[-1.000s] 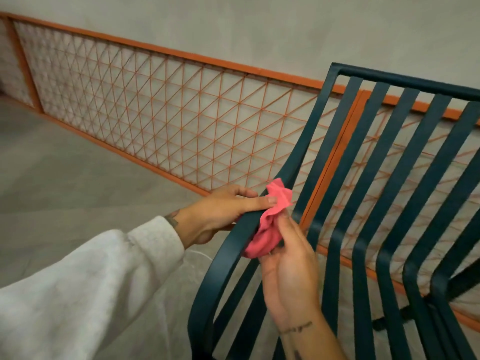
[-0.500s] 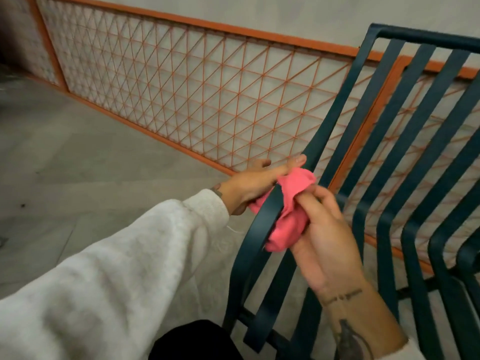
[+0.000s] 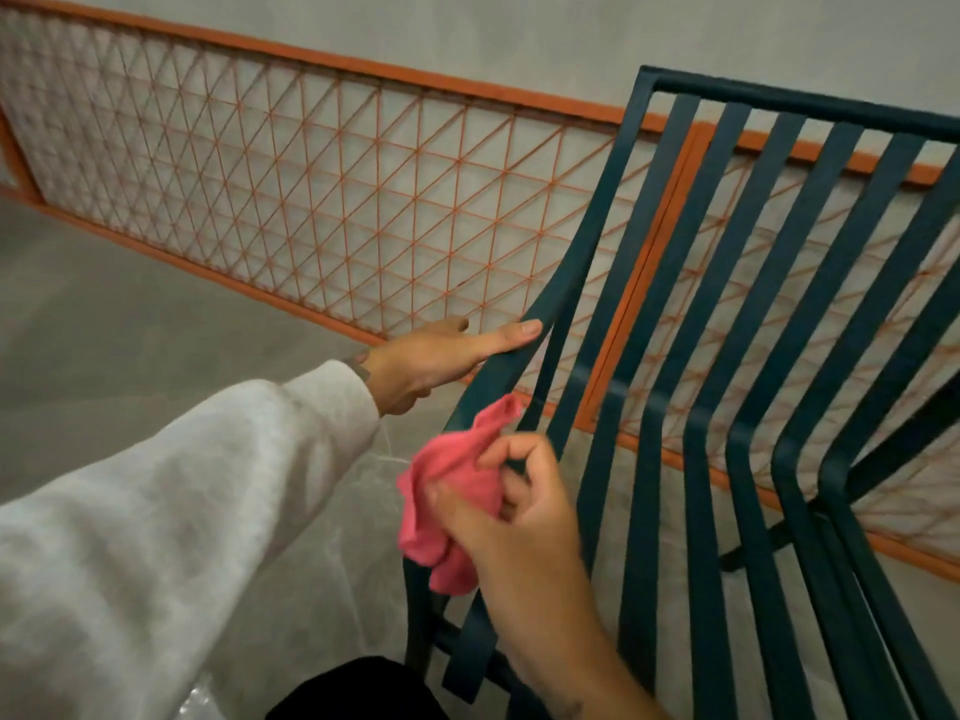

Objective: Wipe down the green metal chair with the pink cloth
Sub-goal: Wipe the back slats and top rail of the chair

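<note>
From the head camera we have the left hand (image 3: 436,363) up on the outer side bar of the green metal chair (image 3: 779,96), and it has a grip there: the thumb lies long along the near face of the bar while the other fingers go round behind it, their tips hidden from us. Below that thumb, apart from it, comes the pink cloth (image 3: 447,501), bunched up against the same bar, its top corner poking up toward the left thumb. The right hand (image 3: 524,522) has it, blurred, but we can see the fingers curled in and clamped on the wad, the forefinger hooked over the top and the thumb pressing in from the near side. Most of the cloth spills out to the left of those right fingers and hangs below them, across the bar. To the right of the right fingers the chair's slats fan upward to the top rail, well above both hands. Beyond the left fingertips we see the orange lattice panel (image 3: 322,210) against the pale wall (image 3: 467,28). Under the left fingers lies the grey floor (image 3: 130,330). Back from the left hand's fingers runs a pale fleecy sleeve (image 3: 182,485), reaching to the wrist.
</note>
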The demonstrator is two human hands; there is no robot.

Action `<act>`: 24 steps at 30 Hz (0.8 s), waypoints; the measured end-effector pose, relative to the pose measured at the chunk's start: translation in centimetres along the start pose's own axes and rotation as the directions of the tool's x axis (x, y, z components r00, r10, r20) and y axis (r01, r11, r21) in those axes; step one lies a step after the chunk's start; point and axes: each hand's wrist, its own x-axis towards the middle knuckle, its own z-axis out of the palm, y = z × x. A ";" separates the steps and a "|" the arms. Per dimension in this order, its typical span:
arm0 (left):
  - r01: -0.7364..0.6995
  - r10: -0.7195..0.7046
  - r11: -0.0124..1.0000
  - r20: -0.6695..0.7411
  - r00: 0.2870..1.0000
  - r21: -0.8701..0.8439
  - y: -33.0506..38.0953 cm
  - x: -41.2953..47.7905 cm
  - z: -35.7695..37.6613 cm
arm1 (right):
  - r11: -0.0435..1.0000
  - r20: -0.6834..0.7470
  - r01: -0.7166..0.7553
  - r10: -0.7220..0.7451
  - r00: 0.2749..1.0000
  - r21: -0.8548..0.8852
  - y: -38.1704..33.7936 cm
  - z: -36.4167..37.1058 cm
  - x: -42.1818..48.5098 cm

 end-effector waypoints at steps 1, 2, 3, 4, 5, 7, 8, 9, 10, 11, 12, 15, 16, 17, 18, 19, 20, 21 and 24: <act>-0.023 0.023 1.000 -0.010 1.000 0.020 -0.1 0.1 -0.1 | 0.998 0.027 0.017 -0.016 1.000 -0.059 0.1 -0.6 -0.1; -0.061 0.061 0.997 -0.016 0.998 0.043 0.2 0.3 -0.3 | 0.994 0.059 0.046 -0.041 0.997 -0.098 -0.1 -1.4 0.1; -0.101 0.103 0.991 -0.020 0.994 0.088 0.6 0.5 -0.5 | 0.990 0.084 0.064 -0.054 0.995 -0.129 -0.3 -2.4 0.6; -0.143 0.148 0.979 -0.025 0.989 0.144 1.0 0.5 -0.8 | 0.989 0.090 0.064 -0.052 0.995 -0.135 -0.7 -3.4 1.0; -0.205 0.216 0.954 -0.028 0.976 0.218 1.7 0.8 -1.0 | 0.992 0.061 0.060 -0.053 0.997 -0.109 -1.3 -4.7 1.7; -0.314 0.344 0.882 -0.024 0.939 0.352 3.4 0.8 -0.8 | 0.997 -0.032 0.063 -0.065 0.997 -0.047 -2.8 -7.0 3.0; -0.349 0.387 0.852 -0.020 0.922 0.390 3.8 0.7 -0.7 | 0.996 -0.077 0.078 -0.081 0.994 -0.043 -3.5 -7.9 3.5; -0.389 0.430 0.826 -0.010 0.903 0.408 4.9 1.2 -0.2 | 0.992 -0.130 0.119 -0.125 0.984 -0.049 -4.7 -9.3 4.2; -0.411 0.455 0.806 -0.002 0.890 0.427 5.6 1.4 0.4 | 0.989 -0.175 0.141 -0.148 0.973 -0.054 -5.6 -10.6 4.7; -0.429 0.477 0.778 0.013 0.879 0.458 6.5 1.7 1.0 | 0.986 -0.215 0.156 -0.165 0.962 -0.060 -6.6 -11.8 5.4; -0.456 0.502 0.742 0.043 0.864 0.491 7.9 2.4 2.0 | 0.982 -0.266 0.177 -0.189 0.945 -0.069 -7.6 -13.7 6.1; -0.504 0.543 0.621 0.134 0.829 0.601 10.6 4.7 4.2 | 0.976 -0.429 0.219 -0.197 0.882 0.002 -10.2 -19.4 8.6; -0.510 0.542 0.602 0.155 0.826 0.614 11.3 5.2 4.7 | 0.969 -0.468 0.236 -0.174 0.866 0.076 -11.0 -21.0 9.3; -0.529 0.551 0.584 0.178 0.815 0.616 12.6 6.2 5.8 | 0.950 -0.507 0.267 -0.152 0.849 0.162 -12.0 -23.6 9.8; -0.544 0.568 0.561 0.187 0.801 0.624 14.2 7.2 7.0 | 0.920 -0.536 0.307 -0.136 0.834 0.244 -13.2 -26.1 10.2; -0.550 0.589 0.541 0.181 0.788 0.636 15.3 7.9 7.9 | 0.889 -0.550 0.343 -0.130 0.825 0.304 -14.2 -28.1 10.8; -0.562 0.613 0.524 0.174 0.771 0.640 16.6 8.8 8.9 | 0.863 -0.577 0.387 -0.143 0.804 0.324 -15.3 -30.1 11.2; -0.579 0.638 0.507 0.173 0.750 0.638 18.2 9.8 10.3 | 0.844 -0.616 0.435 -0.167 0.770 0.314 -16.5 -32.6 11.7; -0.641 0.706 0.482 0.168 0.688 0.597 22.2 12.4 13.6 | 0.789 -0.678 0.541 -0.230 0.698 0.291 -19.2 -38.1 12.9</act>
